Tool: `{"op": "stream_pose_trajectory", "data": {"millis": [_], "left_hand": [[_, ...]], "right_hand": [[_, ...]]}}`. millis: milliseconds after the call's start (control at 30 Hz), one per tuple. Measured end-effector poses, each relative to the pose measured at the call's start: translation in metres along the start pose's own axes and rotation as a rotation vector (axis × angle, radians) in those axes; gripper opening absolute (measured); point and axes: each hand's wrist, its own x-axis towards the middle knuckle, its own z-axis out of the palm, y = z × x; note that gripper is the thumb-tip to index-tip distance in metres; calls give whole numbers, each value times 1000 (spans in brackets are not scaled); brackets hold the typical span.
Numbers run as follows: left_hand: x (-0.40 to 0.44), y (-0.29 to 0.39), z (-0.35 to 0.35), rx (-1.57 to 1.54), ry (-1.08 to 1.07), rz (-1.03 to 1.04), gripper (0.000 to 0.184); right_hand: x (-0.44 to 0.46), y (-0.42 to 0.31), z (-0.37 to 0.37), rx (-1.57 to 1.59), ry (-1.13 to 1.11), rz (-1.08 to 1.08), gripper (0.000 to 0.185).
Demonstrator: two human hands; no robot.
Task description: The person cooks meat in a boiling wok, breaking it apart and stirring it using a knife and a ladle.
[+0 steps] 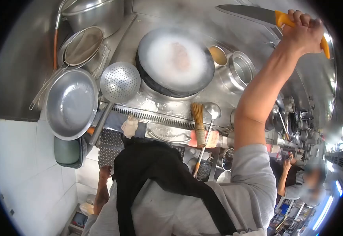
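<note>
High at the upper right, my right hand [303, 33] is closed around the yellow-orange handle of a chef's knife [250, 14]. Its broad blade points left, above the stove. Down at the lower left is my left hand [104, 172], at the lower edge of a dark perforated panel [110, 147]. Its fingers are mostly hidden, so whether it grips the panel cannot be told. A large wok [155, 51] of steaming, whitish liquid sits on the burner, with a pale brownish patch in the middle.
Left of the wok lie a perforated skimmer [120, 82], a metal basin [71, 104] and a mesh strainer [84, 46]. A bamboo brush [199, 126] and a ladle [212, 111] rest at the stove's front. Metal pots [241, 69] stand right of the wok. Another person [293, 185] is at the right.
</note>
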Motion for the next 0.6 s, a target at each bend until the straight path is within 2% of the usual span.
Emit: {"op": "stream_pose_trajectory", "data": {"millis": [33, 67, 100, 133, 167, 200, 233, 267, 300, 367, 400, 433, 467, 500, 533, 567, 600], "left_hand": [[6, -11, 1, 261, 15, 190, 18], [2, -14, 3, 259, 18, 193, 18], [2, -11, 6, 29, -13, 162, 19], [-1, -13, 7, -200, -47, 127, 21], [-6, -29, 11, -197, -51, 121, 21], [-4, -46, 19, -24, 66, 235, 21], [15, -35, 24, 138, 217, 369, 22], [5, -17, 19, 136, 143, 389, 23], [7, -33, 17, 271, 43, 289, 25], [5, -40, 21, 460, 110, 414, 29], [5, -39, 21, 164, 62, 86, 38], [14, -36, 26, 162, 59, 82, 38], [18, -37, 30, 388, 58, 247, 41], [15, -41, 27, 618, 49, 416, 45], [1, -29, 32, 580, 115, 407, 45], [9, -35, 38, 564, 279, 591, 37], [19, -32, 31, 671, 124, 472, 34]], "right_hand": [[-9, 9, -16, 100, -74, 45, 25], [-56, 36, 6, -179, 114, -39, 17], [-105, 68, 8, -473, 122, -27, 18], [-158, 117, 7, -521, 113, 39, 34], [-226, 165, -6, -570, 63, 357, 31], [-232, 173, -9, -415, 142, 430, 34], [-214, 187, 6, -386, 133, 410, 34], [-212, 187, 8, -345, 136, 447, 35], [-219, 171, 5, -324, 144, 502, 36], [-177, 152, 20, -378, 139, 395, 37], [-167, 143, 23, -446, 137, 338, 37], [-143, 149, 14, -271, 103, 353, 35], [-127, 154, -1, -107, 82, 375, 33], [-128, 151, -3, -125, 100, 388, 33], [-117, 153, 10, -292, 75, 479, 24], [-100, 152, 26, -453, 44, 567, 20], [-85, 126, 44, -618, 177, 380, 19]]}}
